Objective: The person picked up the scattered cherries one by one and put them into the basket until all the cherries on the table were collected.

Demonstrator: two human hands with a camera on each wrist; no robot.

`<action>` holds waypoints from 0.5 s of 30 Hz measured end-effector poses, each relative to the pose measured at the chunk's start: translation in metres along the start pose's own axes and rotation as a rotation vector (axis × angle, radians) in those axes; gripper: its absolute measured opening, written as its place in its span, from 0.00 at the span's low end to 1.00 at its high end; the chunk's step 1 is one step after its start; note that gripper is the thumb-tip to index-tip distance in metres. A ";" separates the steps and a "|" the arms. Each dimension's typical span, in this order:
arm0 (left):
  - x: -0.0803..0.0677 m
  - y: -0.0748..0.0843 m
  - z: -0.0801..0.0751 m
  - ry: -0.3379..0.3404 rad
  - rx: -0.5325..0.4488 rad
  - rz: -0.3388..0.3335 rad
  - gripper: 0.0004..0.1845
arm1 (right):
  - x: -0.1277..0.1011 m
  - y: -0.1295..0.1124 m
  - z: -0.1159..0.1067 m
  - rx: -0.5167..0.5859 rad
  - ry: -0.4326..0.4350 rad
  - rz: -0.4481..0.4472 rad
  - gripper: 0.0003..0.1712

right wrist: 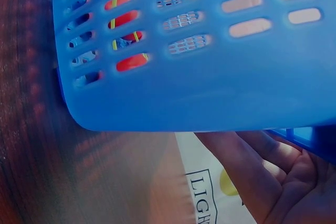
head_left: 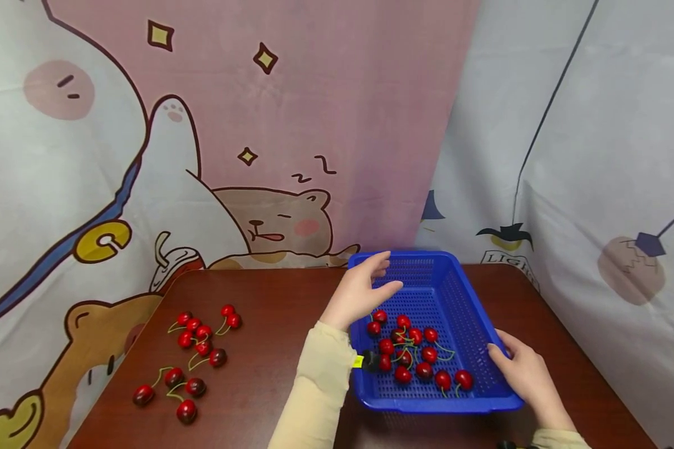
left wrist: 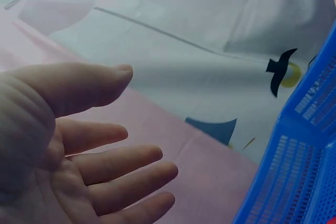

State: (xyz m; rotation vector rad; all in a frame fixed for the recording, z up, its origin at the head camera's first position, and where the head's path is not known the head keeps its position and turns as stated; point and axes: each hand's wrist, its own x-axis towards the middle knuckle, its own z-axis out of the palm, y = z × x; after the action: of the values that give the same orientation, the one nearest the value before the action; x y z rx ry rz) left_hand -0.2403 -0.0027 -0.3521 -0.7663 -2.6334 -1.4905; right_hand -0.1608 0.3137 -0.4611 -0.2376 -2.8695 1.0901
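Observation:
Red cherries (head_left: 404,356) with green stems lie inside a blue plastic basket (head_left: 435,404) on the table's right half. My right hand (head_left: 529,378) holds the basket's right rim, its thumb on top and its fingers behind the outer wall. In the right wrist view that hand's fingers (right wrist: 262,158) curl beneath the rim, partly hidden by the blue wall. My left hand (head_left: 361,293) hovers at the basket's left rim, holding nothing. The left wrist view has its thumb and fingers (left wrist: 136,182) spread apart, with the basket off to the right.
More cherries (head_left: 203,332) are scattered over the left part of the brown table (head_left: 269,362). A cartoon-printed cloth (head_left: 337,125) hangs behind the table and along its sides. A black wrist strap piece with a yellow tag (head_left: 358,361) overlaps the basket's left rim.

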 end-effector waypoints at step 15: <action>-0.022 -0.038 -0.025 0.074 0.000 -0.022 0.36 | 0.000 -0.001 0.000 -0.011 0.002 0.007 0.33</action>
State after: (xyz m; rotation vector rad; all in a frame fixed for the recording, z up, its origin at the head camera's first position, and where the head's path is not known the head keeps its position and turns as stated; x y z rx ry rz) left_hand -0.2421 -0.0482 -0.3748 -0.6699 -2.5960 -1.4943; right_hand -0.1612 0.3135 -0.4605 -0.2488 -2.8757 1.0746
